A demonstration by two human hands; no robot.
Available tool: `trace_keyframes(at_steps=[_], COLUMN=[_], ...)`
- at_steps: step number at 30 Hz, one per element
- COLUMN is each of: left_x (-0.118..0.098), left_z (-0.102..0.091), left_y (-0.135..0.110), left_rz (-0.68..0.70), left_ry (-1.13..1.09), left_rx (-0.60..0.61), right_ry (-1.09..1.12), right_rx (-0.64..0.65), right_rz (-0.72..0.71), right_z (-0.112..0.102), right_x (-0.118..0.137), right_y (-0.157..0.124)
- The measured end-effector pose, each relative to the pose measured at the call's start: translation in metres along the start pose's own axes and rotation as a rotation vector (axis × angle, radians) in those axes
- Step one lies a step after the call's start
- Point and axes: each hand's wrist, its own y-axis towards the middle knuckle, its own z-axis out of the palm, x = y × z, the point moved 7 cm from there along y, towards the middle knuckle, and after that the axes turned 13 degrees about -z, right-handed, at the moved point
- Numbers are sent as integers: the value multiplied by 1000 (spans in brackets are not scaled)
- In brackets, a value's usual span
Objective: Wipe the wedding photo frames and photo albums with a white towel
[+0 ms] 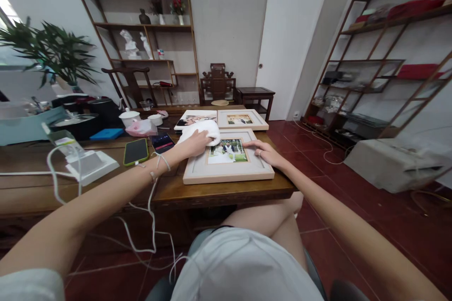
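A pale wooden picture frame [229,174] with a photo lies flat on the dark wooden table [219,190] in front of me. My left hand [195,143] is closed on a white cloth [203,129] and presses it on the frame's upper left corner. My right hand [265,151] lies flat with fingers spread on the frame's right side, holding it down.
Behind the frame lie a second framed photo [242,119] and an unframed print [195,117]. Two phones [136,151] sit to the left, with white cables [151,216], a white device [92,164], bowls and a plant. Shelves line both walls; a grey box [391,164] stands on the red floor.
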Motion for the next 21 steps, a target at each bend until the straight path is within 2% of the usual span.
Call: trace_keyframes(at_steps=[9, 12, 21], left_x=[-2, -3, 1], left_z=[-10, -11, -3], left_y=[-24, -25, -7], left_rz=[-22, -22, -42], left_ry=[-16, -24, 0], left_rx=[149, 126, 28], right_ry=[108, 81, 10], right_rx=[-76, -109, -143], right_rz=[-6, 4, 25], right_z=[-2, -3, -5], right_x=[7, 7, 8], right_y=[0, -2, -3])
